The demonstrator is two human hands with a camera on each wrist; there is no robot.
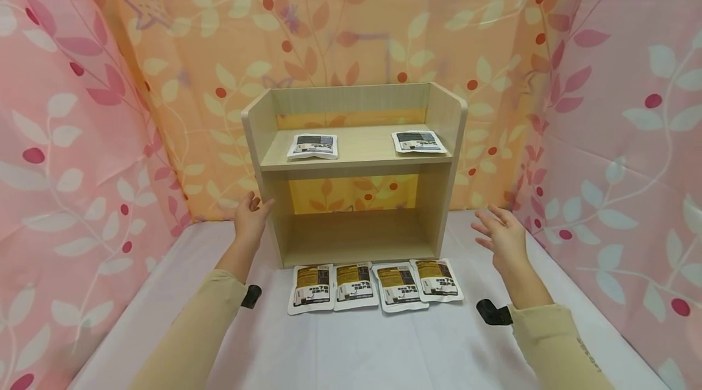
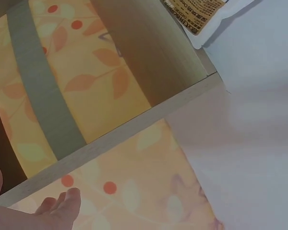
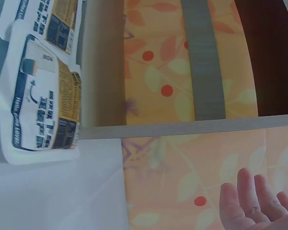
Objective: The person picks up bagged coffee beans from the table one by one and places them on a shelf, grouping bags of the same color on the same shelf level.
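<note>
A small two-tier wooden shelf (image 1: 356, 237) stands on the white-covered table. On its upper board lie two flat packets, one at the left (image 1: 313, 146) and one at the right (image 1: 418, 142). Several white packets with brown-and-gold labels (image 1: 311, 288) lie in a row in front of the shelf's base. My left hand (image 1: 251, 223) is held beside the shelf's left side panel, fingers relaxed, with nothing in it. To the right of the shelf, my right hand (image 1: 501, 237) hovers with fingers spread and holds nothing. In the right wrist view its fingertips stand apart from the shelf.
Patterned orange cloth (image 1: 351, 24) hangs behind the shelf, and pink cloth walls rise at the left (image 1: 82, 134) and right (image 1: 631, 134). A white cloth (image 1: 351, 347) covers the table. The shelf's lower compartment holds no packets. Black devices (image 1: 493, 312) sit at both wrists.
</note>
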